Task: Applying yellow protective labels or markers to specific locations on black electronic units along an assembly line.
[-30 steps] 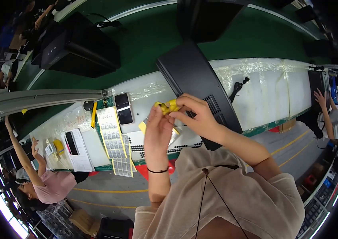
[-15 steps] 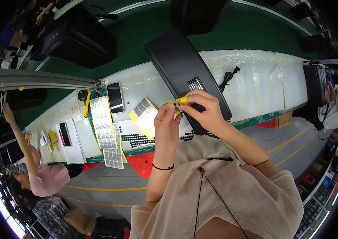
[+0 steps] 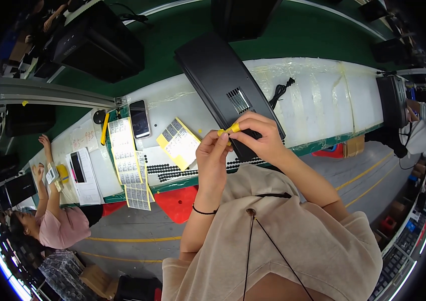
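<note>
My left hand [image 3: 212,156] and my right hand [image 3: 262,136] meet at their fingertips over the near side of a long black casing [image 3: 218,75]. A yellow wrap like tape or a finger cot [image 3: 234,128] sits around a right fingertip. More yellow shows between the left thumb and fingers; I cannot make out what is pinched. The casing lies slantwise on the bench, a silver slotted vent [image 3: 238,99] on its face. Left of my hands is a yellow-backed label sheet [image 3: 178,145], with rows of small black round pads [image 3: 172,172] below it.
Left of the label sheet lie a phone [image 3: 139,119], long label strips [image 3: 125,145] overhanging the bench edge and a yellow cutter [image 3: 104,129]. A black cord [image 3: 282,92] lies right of the casing. Black boxes [image 3: 100,42] stand beyond. A co-worker [image 3: 62,227] is at the left.
My hands stay together, with the fingertips and yellow pieces slightly shifted against each other. The view has moved a little. The co-worker's raised arm has come down toward the bench.
</note>
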The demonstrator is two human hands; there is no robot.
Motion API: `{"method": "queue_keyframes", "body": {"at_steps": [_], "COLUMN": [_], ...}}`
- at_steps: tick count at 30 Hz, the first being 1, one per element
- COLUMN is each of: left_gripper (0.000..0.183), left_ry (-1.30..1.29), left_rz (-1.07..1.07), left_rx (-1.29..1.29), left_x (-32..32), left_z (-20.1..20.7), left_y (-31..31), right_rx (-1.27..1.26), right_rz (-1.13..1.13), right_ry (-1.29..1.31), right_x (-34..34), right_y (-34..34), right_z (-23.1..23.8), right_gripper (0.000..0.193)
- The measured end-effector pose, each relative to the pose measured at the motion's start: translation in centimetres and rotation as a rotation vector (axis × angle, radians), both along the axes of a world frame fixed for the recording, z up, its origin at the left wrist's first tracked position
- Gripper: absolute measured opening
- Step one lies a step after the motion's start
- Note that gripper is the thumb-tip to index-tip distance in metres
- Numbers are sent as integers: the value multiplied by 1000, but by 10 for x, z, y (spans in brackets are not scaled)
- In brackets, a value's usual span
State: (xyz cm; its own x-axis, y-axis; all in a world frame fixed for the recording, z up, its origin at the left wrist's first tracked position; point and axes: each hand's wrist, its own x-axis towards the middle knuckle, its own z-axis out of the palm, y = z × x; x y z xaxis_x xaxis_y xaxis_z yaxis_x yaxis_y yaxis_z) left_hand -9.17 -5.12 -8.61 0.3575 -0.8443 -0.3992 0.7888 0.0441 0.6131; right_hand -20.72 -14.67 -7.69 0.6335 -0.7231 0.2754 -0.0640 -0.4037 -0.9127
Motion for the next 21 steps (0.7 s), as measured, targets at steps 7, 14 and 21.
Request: {"method": "queue_keyframes", "body": {"at_steps": [7, 14, 21], "left_gripper": [10, 9, 12], "left_ry": [-159, 40, -242], "left_rz": [-22, -57, -62], "left_rx": [37, 68, 91], "left_x": [0, -2, -2], "left_z": [-3, -5, -14], "left_y": [-1, -4, -14], "right_rx": [-242, -521, -557], "right_rz": [5, -58, -69], "right_ry": [35, 79, 115], "right_x": [-5, -5, -6], "right_y": [-6, -9, -19], "right_z": [4, 0, -2], "right_gripper": [13, 18, 18]}}
